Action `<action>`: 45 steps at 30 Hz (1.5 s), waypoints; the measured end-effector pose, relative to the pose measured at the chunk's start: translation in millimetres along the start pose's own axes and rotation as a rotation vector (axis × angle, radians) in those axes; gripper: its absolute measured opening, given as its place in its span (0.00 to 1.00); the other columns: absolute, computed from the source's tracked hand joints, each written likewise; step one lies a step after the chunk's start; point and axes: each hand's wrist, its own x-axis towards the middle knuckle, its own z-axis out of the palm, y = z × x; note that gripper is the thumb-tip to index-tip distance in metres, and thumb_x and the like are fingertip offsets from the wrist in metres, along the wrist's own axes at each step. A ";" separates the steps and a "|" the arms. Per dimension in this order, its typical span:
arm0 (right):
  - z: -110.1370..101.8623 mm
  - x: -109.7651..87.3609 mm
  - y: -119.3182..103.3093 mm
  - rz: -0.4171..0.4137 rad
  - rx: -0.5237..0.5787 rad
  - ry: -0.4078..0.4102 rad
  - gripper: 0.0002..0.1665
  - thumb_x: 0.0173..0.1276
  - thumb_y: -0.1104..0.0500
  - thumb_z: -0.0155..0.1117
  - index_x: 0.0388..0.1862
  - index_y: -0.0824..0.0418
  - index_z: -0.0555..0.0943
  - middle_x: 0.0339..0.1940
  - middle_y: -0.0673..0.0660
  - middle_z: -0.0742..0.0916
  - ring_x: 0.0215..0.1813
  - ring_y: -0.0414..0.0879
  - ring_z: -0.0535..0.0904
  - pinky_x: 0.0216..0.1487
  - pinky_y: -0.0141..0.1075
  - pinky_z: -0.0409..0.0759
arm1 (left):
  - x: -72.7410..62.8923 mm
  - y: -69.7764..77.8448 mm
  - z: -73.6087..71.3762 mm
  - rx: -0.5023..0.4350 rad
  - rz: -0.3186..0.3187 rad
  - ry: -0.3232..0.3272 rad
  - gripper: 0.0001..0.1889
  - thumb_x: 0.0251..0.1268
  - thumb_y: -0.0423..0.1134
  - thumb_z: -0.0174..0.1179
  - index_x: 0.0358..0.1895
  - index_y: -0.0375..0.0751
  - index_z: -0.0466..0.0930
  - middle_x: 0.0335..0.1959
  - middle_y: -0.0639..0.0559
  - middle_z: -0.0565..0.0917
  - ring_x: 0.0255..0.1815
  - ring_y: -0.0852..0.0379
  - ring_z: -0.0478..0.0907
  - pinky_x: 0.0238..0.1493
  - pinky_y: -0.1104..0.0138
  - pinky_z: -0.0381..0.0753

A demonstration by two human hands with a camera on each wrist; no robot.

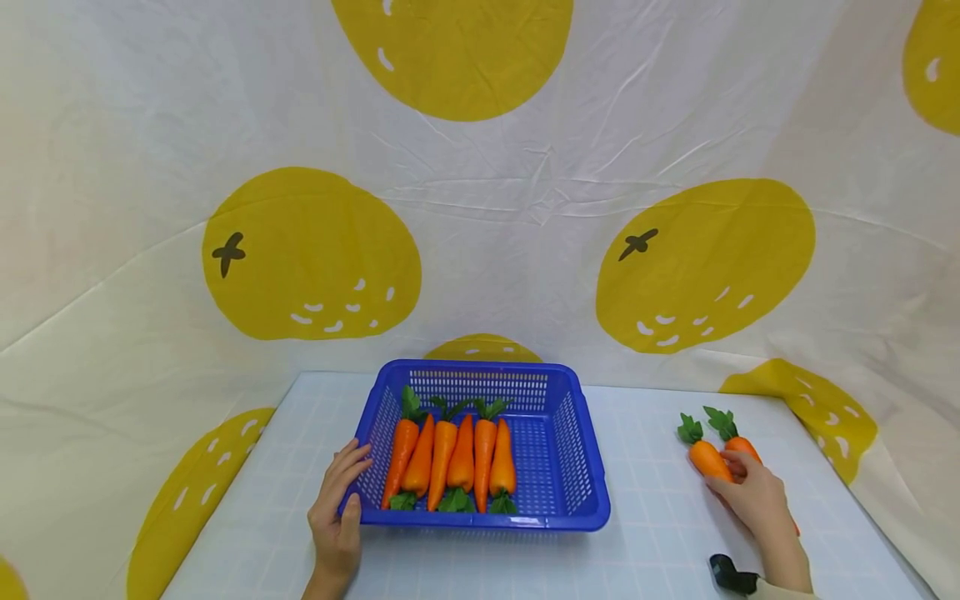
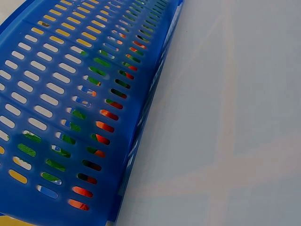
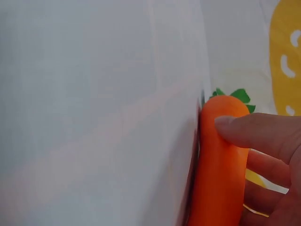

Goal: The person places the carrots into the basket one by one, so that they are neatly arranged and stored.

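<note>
A blue plastic basket (image 1: 588, 467) stands mid-table, with several orange carrots (image 1: 444, 454) in a row across its left and middle part, leafy tops alternating front and back. My left hand (image 1: 337, 508) rests against the basket's front left corner, fingers along the left rim and thumb near the front edge. Over at the right, two more carrots lie on the table. My right hand (image 1: 753, 496) pinches the left carrot (image 1: 707, 457), its thumb on one side and fingers on the other. Partly hidden behind this hand is the second carrot (image 1: 741, 444).
Beneath everything is a pale checked tabletop (image 1: 637, 517). A white cloth (image 1: 495, 250) printed with yellow fruit hangs behind and along the sides. A black device (image 1: 731, 575) sits by the right wrist. Inside the basket, its right part shows bare floor.
</note>
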 end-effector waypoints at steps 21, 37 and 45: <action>-1.7 -1.1 -2.4 0.063 0.231 0.014 0.44 0.62 0.46 0.71 0.69 0.70 0.68 0.59 0.74 0.78 0.52 0.58 0.78 0.38 0.27 0.79 | 2.0 1.0 -3.2 0.000 0.010 -0.009 0.19 0.61 0.23 0.45 0.52 0.24 0.79 0.57 0.28 0.79 0.69 0.37 0.67 0.76 0.61 0.56; -11.0 -0.8 -21.5 0.167 0.489 -0.151 0.55 0.66 0.40 0.66 0.78 0.67 0.52 0.69 0.75 0.65 0.45 0.40 0.77 0.42 0.30 0.83 | 2.5 0.6 -4.7 0.007 0.006 -0.007 0.19 0.61 0.23 0.45 0.53 0.24 0.79 0.57 0.29 0.79 0.69 0.37 0.67 0.75 0.63 0.58; -19.2 -3.6 -24.1 0.147 0.494 -0.197 0.55 0.67 0.40 0.64 0.78 0.68 0.50 0.66 0.74 0.69 0.41 0.35 0.79 0.49 0.40 0.84 | -0.6 -1.7 0.6 -0.010 0.009 -0.004 0.19 0.63 0.24 0.45 0.53 0.23 0.79 0.57 0.28 0.79 0.69 0.37 0.67 0.74 0.63 0.59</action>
